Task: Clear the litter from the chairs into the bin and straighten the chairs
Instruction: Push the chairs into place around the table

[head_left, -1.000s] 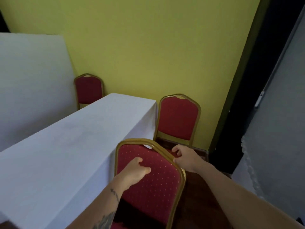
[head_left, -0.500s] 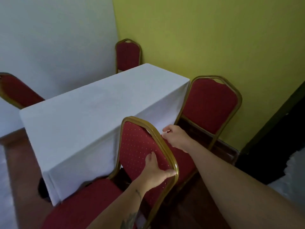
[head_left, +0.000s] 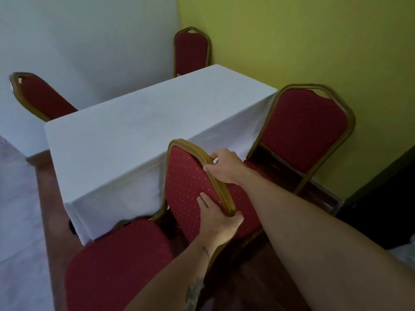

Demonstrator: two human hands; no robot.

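Right now both of your hands grip the gold frame of the nearest chair (head_left: 186,189): your right hand (head_left: 225,166) closes over its top corner, and your left hand (head_left: 216,221) clasps the frame's edge lower down, fingers flat on the red back. That chair stands at the near side of the white-clothed table (head_left: 134,131), its seat beside another chair (head_left: 307,131) by the yellow wall (head_left: 314,41).

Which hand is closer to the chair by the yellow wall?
Right. The right hand grips the near chair's top, beside the wall chair. The left hand holds lower, farther away.
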